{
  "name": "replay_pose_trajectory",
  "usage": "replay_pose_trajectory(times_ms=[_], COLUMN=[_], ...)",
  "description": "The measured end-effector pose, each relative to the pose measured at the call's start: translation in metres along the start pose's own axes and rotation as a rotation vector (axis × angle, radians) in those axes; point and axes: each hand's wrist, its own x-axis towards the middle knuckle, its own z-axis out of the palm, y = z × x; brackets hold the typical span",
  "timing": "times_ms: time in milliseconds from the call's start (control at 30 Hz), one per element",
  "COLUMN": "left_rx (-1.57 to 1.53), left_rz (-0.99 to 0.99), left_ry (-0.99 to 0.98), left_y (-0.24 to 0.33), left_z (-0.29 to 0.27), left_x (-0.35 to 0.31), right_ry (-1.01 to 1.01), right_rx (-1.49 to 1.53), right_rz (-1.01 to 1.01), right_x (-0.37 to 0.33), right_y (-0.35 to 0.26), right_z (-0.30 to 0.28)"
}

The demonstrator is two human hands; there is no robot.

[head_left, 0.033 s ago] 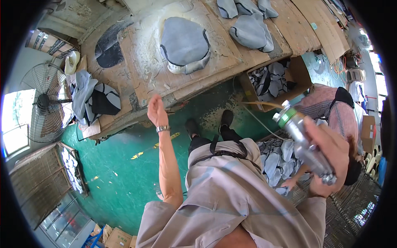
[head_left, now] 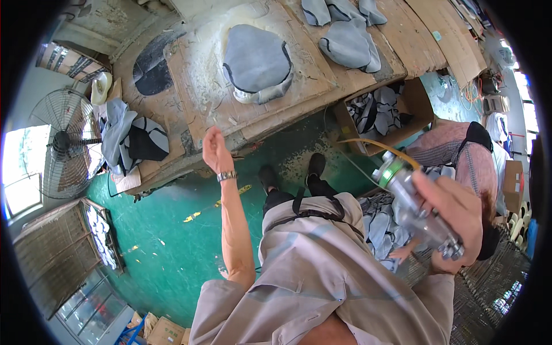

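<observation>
Metal tool (head_left: 407, 190), one: was gripped in the right hand (head_left: 454, 210), in front of the table (head_left: 253, 118), toward its right end. Lay aslant along its long axis; pointed its green-ringed end leftward and toward the table, its knobbed end away from it. Was slightly blurred.
Amber hose (head_left: 376, 142): arched between tool and table; met the tool unclearly.
Right hand: was wrapped round the tool.
Left hand (head_left: 217, 152): was half-open, fingers loosely bent, at the table's front edge in view; touching or apart, cannot tell.
Grey pad (head_left: 256, 57): rested on the table, beyond the left hand.
Carton (head_left: 417, 106): stood by the table's front edge, rightward, holding grey and black pieces (head_left: 376, 112).
</observation>
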Motion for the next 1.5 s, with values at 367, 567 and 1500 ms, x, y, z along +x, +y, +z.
replay_pose_trajectory(times_ms=[367, 567, 1500], left_rx=[0.624, 0.831, 0.737], left_rz=[0.649, 0.747, 0.839], left_ry=[-0.188, -0.31, -0.553], left_y=[0.091, 0.068, 0.217], left_z=[0.109, 0.124, 0.192], left_x=[0.09, 0.118, 0.163], right_ry=[0.085, 0.032, 0.052], right_rx=[0.14, 0.17, 0.392], right_rz=[-0.126, 0.023, 0.092], right_x=[-0.003, -0.017, -0.029], right_y=[0.044, 0.06, 0.094], right_z=[-0.01, -0.024, -0.007])
